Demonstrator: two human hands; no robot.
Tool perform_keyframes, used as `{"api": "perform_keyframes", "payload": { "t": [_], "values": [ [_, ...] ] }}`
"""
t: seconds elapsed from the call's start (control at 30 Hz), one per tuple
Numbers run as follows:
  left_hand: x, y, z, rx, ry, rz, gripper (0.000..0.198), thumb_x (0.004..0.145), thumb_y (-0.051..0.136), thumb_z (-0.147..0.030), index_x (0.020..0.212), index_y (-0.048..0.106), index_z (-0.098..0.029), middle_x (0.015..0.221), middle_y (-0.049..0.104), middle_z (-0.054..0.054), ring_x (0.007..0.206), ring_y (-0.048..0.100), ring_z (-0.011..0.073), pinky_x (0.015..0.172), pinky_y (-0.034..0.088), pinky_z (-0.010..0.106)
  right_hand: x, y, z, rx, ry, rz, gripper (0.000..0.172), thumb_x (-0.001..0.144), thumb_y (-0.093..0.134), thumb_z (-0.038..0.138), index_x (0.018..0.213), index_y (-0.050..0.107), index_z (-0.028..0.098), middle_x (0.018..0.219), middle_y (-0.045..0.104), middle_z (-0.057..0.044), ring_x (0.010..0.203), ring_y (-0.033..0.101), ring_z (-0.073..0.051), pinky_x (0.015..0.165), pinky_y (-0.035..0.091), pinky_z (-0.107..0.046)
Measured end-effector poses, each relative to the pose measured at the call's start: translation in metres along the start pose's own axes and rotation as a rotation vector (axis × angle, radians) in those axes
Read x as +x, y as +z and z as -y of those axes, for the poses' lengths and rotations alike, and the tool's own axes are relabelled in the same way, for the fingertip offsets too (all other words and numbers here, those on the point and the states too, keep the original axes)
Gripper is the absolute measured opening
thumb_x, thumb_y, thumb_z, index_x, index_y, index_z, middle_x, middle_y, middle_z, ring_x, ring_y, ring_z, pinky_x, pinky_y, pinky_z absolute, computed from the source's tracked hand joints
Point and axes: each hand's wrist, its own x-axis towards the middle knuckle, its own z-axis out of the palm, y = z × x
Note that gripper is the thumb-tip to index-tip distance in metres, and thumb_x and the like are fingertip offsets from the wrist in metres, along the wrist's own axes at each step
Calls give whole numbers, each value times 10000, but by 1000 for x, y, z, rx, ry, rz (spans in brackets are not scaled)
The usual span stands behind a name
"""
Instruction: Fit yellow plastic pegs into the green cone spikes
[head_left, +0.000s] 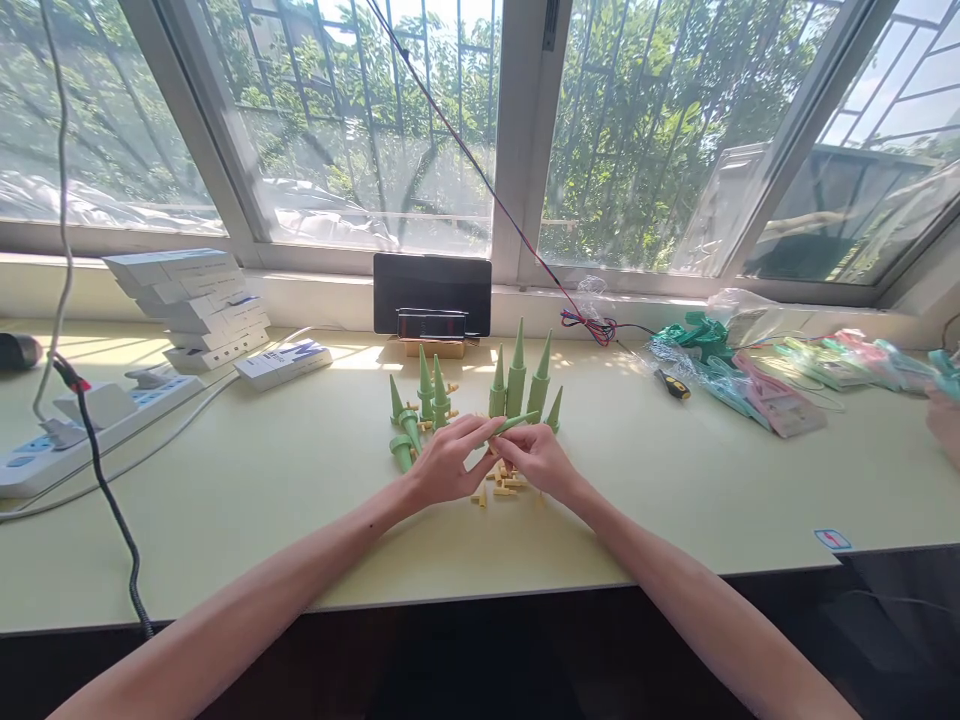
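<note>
My left hand is closed around a green plastic watering spike, whose pointed tip leans up to the right. My right hand meets it there, thumb and fingers pinched at a small yellow piece mostly hidden between the hands. Below them lie several loose yellow T-shaped valves. Behind my right hand, several green spikes stand upright in a close group. To the left is another group of green spikes, with yellow valves fitted in their sides; some of these lean.
A dark tablet leans by the window. Stacked white boxes and a power strip with cables are at left. A yellow-black cutter and bagged parts lie at right. Another person's hand shows at the right edge.
</note>
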Motion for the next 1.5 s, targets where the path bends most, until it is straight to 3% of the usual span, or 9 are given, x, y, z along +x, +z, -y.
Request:
{"api": "perform_keyframes", "payload": {
  "t": [0.37, 0.8, 1.03, 1.23, 1.37, 1.5],
  "values": [
    [1, 1, -1, -2, -11, -34, 522, 872, 603, -174, 1383, 503, -216, 997, 697, 95, 890, 666, 207, 762, 578, 356, 1, -3, 3, 215, 91, 82, 419, 860, 623, 487, 621, 669, 146, 527, 485, 19, 517, 419, -95, 528, 346, -255],
    [0, 0, 0, -19, -151, 43, 430, 888, 602, -206, 1315, 549, -199, 981, 678, 82, 858, 648, 181, 738, 558, 307, 1, 0, -2, 202, 129, 38, 260, 797, 707, 397, 735, 715, 145, 586, 563, 10, 526, 481, -101, 518, 374, -242],
    [0, 0, 1, -40, -209, 92, 538, 875, 660, -303, 1380, 490, -225, 1066, 658, 86, 836, 631, 169, 682, 546, 278, 3, 1, -3, 202, 150, -20, 286, 795, 699, 423, 756, 700, 140, 713, 678, -51, 535, 517, -108, 513, 416, -245],
    [0, 0, 1, -88, -283, 81, 472, 907, 565, -220, 1372, 482, -218, 1129, 663, 78, 592, 569, 76, 598, 520, 238, 5, -2, -7, 101, 88, -87, 256, 842, 639, 405, 780, 648, 157, 596, 574, 5, 507, 514, -119, 494, 414, -246],
    [0, 0, 4, -108, -358, 37, 350, 935, 540, -257, 1279, 555, -196, 1112, 683, 78, 570, 596, 69, 637, 539, 248, 5, -3, -9, -45, 57, -139, 265, 881, 583, 409, 759, 599, 175, 576, 537, 15, 498, 505, -130, 494, 399, -256],
    [-1, 2, 7, -129, -426, 44, 368, 902, 593, -318, 1240, 582, -173, 1065, 697, 81, 573, 594, 81, 627, 539, 251, 4, -3, -10, -226, -38, -152, 248, 919, 529, 368, 754, 569, 188, 584, 501, 25, 518, 466, -125, 522, 366, -256]
  ]
}}
